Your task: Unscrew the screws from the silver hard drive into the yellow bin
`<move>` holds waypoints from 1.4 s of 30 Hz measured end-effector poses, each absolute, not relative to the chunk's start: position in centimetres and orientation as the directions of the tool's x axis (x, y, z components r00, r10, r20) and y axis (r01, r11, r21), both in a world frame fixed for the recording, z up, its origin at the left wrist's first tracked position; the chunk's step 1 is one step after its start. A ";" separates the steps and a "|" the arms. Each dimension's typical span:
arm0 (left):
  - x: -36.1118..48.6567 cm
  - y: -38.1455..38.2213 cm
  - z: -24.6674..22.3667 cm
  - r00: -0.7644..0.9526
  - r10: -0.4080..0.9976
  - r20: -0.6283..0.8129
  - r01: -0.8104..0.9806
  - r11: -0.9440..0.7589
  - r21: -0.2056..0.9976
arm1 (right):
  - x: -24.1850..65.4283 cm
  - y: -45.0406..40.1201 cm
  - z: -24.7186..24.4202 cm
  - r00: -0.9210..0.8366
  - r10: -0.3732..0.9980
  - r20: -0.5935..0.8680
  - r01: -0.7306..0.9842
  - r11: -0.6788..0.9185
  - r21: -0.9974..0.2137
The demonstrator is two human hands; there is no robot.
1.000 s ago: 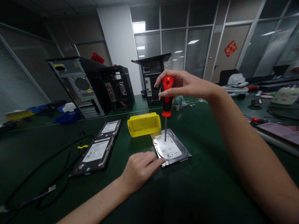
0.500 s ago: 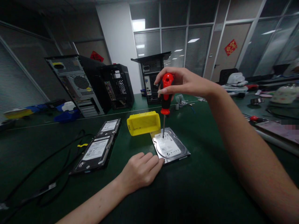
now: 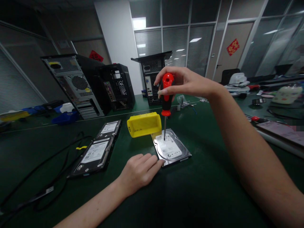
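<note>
A silver hard drive (image 3: 177,142) with a white label lies flat on the green table. My right hand (image 3: 184,82) grips the red and black handle of a screwdriver (image 3: 167,95) from above. Its shaft points straight down, with the tip at the drive's label. With curled fingers, my left hand (image 3: 141,171) holds the drive at its near left edge; the fingertips are partly hidden. Just behind the drive, a yellow bin (image 3: 144,125) lies tipped with its opening facing me.
Two more hard drives (image 3: 95,152) lie end to end on the left, beside black cables (image 3: 64,158). Computer cases (image 3: 78,82) stand at the back. A small clear bag (image 3: 182,100) lies behind the screwdriver, and another red-handled tool (image 3: 257,119) is on the right.
The whole view has shifted slightly, so everything sits a little further left. Both hands, the screwdriver and the hard drive keep the same positions relative to each other.
</note>
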State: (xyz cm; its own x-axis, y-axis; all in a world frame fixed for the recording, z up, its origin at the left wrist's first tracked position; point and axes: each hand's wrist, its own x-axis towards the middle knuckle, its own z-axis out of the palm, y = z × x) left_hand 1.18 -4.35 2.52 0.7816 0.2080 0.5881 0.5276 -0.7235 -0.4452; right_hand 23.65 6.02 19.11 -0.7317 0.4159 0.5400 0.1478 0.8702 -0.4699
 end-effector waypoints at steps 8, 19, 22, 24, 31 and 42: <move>1.0 -4.4 2.5 0.792 0.180 0.584 0.495 -0.749 -0.440 | 23.7 6.0 19.1 -0.738 0.405 0.540 0.148 0.878 -0.456; 0.8 -4.4 2.3 0.789 0.185 0.586 0.499 -0.749 -0.436 | 22.4 6.1 18.6 -0.816 0.352 0.459 0.018 0.808 -0.588; 0.5 -4.1 1.9 0.749 0.244 0.616 0.543 -0.758 -0.360 | 22.0 6.5 18.3 -0.846 0.343 0.407 0.026 0.790 -0.612; 0.4 -4.0 1.7 0.702 0.333 0.629 0.590 -0.767 -0.253 | 21.8 6.6 18.2 -0.861 0.343 0.376 0.027 0.769 -0.638; 0.0 -3.5 1.6 0.572 0.698 0.431 0.651 -0.706 0.279 | 21.5 6.4 18.1 -0.889 0.338 0.309 0.049 0.741 -0.669; 1.9 -4.5 1.8 0.384 0.900 0.204 0.689 -0.427 0.585 | 21.6 5.7 18.6 -0.900 0.305 0.311 0.044 0.773 -0.632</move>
State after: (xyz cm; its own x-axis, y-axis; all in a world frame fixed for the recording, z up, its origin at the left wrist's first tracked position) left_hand 1.88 -4.46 1.79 0.3843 0.9004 0.2040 0.6893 -0.4268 0.5854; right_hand 21.64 5.72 18.65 -0.9000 0.3054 0.3109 0.0439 0.7733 -0.6325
